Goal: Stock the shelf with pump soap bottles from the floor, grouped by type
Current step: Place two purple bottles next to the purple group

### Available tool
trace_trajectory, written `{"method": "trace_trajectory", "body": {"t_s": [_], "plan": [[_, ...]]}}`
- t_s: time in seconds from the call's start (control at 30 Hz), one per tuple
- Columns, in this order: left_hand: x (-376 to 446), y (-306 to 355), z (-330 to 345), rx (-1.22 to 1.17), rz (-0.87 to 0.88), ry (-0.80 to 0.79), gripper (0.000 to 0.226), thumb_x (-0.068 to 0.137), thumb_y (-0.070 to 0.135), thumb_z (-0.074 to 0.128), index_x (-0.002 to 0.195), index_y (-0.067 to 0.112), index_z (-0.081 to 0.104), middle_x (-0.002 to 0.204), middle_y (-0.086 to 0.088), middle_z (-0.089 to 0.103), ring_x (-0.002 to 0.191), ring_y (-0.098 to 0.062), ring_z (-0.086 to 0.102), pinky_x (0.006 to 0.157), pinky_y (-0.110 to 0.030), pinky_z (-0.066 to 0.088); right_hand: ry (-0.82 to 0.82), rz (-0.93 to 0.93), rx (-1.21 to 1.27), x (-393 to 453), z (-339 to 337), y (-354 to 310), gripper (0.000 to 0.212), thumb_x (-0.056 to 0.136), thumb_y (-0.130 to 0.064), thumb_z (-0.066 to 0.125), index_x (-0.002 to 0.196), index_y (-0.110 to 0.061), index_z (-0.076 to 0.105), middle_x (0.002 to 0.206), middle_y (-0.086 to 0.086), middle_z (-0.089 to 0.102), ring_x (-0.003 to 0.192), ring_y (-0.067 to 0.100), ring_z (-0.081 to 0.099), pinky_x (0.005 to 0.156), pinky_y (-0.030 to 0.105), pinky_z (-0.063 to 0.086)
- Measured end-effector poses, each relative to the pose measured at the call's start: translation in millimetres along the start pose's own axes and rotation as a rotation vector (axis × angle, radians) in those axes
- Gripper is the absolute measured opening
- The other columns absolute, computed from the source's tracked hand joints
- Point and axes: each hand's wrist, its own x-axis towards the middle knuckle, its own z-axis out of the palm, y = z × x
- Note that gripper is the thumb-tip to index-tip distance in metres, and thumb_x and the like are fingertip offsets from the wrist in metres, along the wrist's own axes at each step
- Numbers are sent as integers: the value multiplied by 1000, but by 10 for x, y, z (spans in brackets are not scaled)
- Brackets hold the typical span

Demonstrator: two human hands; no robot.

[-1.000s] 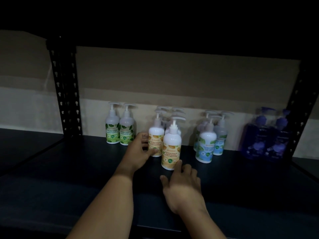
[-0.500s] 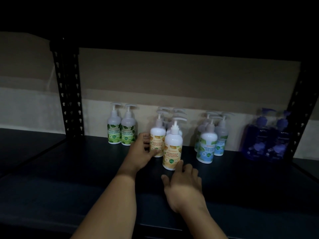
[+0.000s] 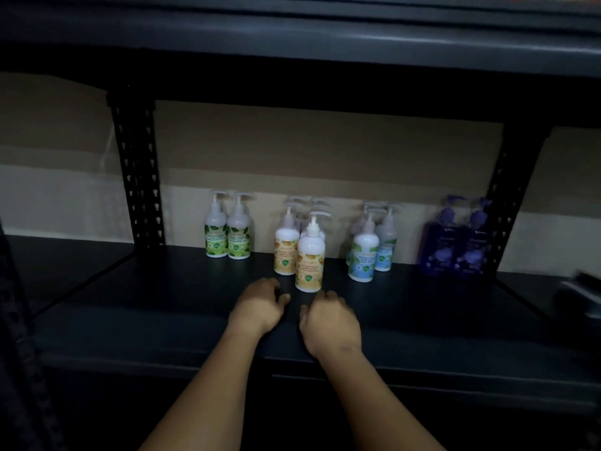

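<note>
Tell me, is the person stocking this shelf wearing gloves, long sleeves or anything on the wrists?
No. Both the left hand and the right hand are bare, with no gloves. The forearms are uncovered as far as the picture shows, so no sleeve edge is in view. I see no watch, bracelet or ring, though the light is dim and small things could be missed.

The shelf (image 3: pixel 130 307) is bare along its front edge and towards its left end. Four bottle groups line the back edge: green-label bottles (image 3: pixel 227 234), orange-label bottles (image 3: pixel 300 252), blue-label bottles (image 3: pixel 370 250), purple bottles (image 3: pixel 455 242). Open gaps separate the groups. The perforated uprights (image 3: pixel 138 177) bound the back corners. The upper shelf (image 3: pixel 292 37) limits headroom.
</note>
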Motion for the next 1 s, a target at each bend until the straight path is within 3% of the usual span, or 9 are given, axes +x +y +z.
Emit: {"method": "trace_trajectory", "body": {"t_s": [0.13,0.23,0.33,0.47,0.57,0.63,0.83,0.93,1.0], "plan": [[-488,192,-12,69,88,-52,46,105,41,55,147,22,59,160,-1,47,146,-22,45,117,-32,39,-71,-86,16,-293,-54,165,53,109,-41,30,151,-13,46,158,17,41,146,31,35,123,41,25],[-934,389,8,54,150,25,38,105,37,54,140,30,65,153,9,55,140,-19,50,111,-32,44,-29,-148,54,-631,-90,345,49,111,-40,26,153,-22,46,159,15,41,148,28,34,123,38,22],[-1423,550,150,39,258,179,32,103,27,58,132,28,72,138,9,67,128,-21,58,104,-32,47,27,-184,107,-1019,-173,543,46,110,-37,36,152,-23,48,158,13,43,147,27,36,122,35,22],[-1897,618,456,-285,359,301,32,92,1,65,114,18,81,120,0,76,121,-14,65,106,-29,48,28,-140,206,-1519,-204,789,50,104,-38,52,151,-21,50,162,7,40,151,25,32,123,36,25],[-2212,633,790,-437,371,332,29,91,-4,65,104,14,83,113,3,74,113,-6,63,105,-15,44,-14,-43,336,-1861,-70,1039,54,99,-38,61,150,-22,51,157,6,47,146,24,43,120,33,33],[-2421,547,1132,-438,346,213,26,94,-1,65,108,13,82,116,-1,74,116,-10,64,103,-10,40,-79,33,401,-2066,115,1269,56,98,-35,65,150,-19,51,152,5,53,142,21,48,116,28,36],[-2759,-53,2078,-238,135,-273,35,97,6,66,131,14,69,129,-3,70,124,-21,61,105,-29,46,-346,294,387,-2610,972,1923,54,89,-9,64,142,-17,60,136,7,66,124,25,63,98,29,49],[-2757,-268,2359,-124,40,-389,45,92,5,69,136,12,65,134,-6,67,128,-26,60,108,-35,47,-499,338,320,-2788,1382,2136,50,86,-2,64,134,-15,64,122,6,70,110,23,66,80,25,50],[-2775,-348,2526,-42,9,-438,47,90,7,70,136,12,64,134,-8,67,126,-27,61,106,-38,49,-582,375,314,-2888,1603,2232,45,88,-2,68,131,-14,63,122,5,67,107,19,64,72,18,45]]}}
